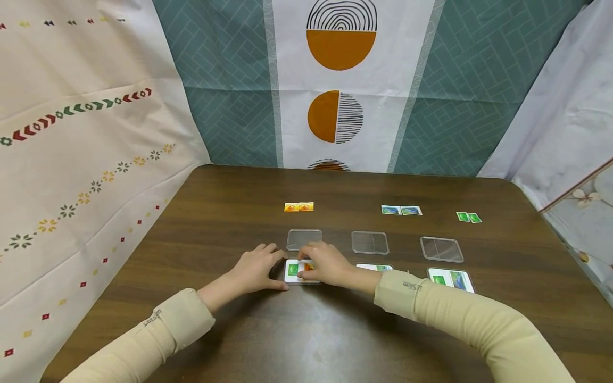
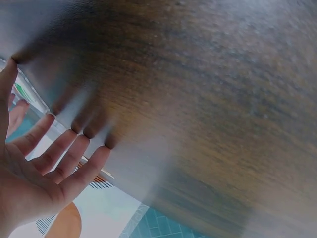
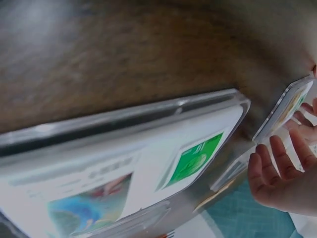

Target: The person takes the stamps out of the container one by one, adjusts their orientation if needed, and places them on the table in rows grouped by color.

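Observation:
In the head view a flat clear case with a white insert (image 1: 303, 281) lies on the table between both hands. It bears a small green picture card (image 1: 293, 269) on the left and an orange picture card (image 1: 309, 267) on the right, partly covered by fingers. My left hand (image 1: 257, 269) spreads around the case's left end, fingertips on the tabletop and thumb near the front corner. Over the right half, my right hand (image 1: 330, 264) has its thumb and forefinger on either side of the orange card. Its other fingers (image 3: 285, 158) are loosely extended in the right wrist view.
Behind lie three clear plastic covers (image 1: 304, 232), (image 1: 370, 242), (image 1: 441, 249). Two more white-backed cases (image 1: 373, 267), (image 1: 451, 278) stand to the right, one partly hidden by my forearm. Farther back are pairs of orange cards (image 1: 299, 207), blue cards (image 1: 401, 210) and green cards (image 1: 469, 217).

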`<state>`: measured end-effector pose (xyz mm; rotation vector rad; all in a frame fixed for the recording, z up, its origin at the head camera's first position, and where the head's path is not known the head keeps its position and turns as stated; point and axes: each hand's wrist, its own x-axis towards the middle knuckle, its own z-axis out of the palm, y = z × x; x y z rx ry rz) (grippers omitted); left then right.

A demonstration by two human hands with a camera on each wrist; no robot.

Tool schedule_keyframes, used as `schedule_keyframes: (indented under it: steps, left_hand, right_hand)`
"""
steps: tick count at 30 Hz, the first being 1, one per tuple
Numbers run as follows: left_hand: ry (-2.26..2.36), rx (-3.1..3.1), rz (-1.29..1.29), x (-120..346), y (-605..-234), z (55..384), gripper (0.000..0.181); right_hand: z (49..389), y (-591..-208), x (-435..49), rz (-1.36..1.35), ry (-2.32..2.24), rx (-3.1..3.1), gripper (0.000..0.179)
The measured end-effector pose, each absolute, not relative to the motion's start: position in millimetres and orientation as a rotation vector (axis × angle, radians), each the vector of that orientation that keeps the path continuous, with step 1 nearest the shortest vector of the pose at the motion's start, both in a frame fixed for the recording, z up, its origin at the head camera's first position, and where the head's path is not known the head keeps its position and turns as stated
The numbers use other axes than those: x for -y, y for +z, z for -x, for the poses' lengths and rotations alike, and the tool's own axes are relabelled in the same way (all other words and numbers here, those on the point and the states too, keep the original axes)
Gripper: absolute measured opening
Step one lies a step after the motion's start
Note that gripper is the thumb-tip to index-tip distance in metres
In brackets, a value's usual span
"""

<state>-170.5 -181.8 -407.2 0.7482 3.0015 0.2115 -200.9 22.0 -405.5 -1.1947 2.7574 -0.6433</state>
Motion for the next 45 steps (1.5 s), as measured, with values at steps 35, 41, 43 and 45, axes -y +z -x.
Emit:
schedule_keyframes:
  steps: [35, 41, 43, 45]
  left_hand:
    - [0.202, -2.985, -0.676, 178.3, -405.8, 170.8, 0.066]
    - [0.202, -2.997, -0.685, 177.2, -405.0, 170.6, 0.066]
    - [0.208, -2.998, -0.686, 177.1, -405.3, 170.3, 0.066]
    - [0.210, -3.000, -0.685, 177.1, -406.0, 170.1, 0.067]
  right_hand:
    - [189.3, -412.2, -6.9, 1.041, -0.618, -2.855, 0.022]
    - [188.1, -412.1, -6.0, 0.985, -0.703, -2.841, 0.021]
    - [188.0, -411.6, -5.4, 0.976, -0.721, -2.837, 0.021]
    - [188.2, -412.0, -4.6, 0.976, -0.730, -2.837, 0.022]
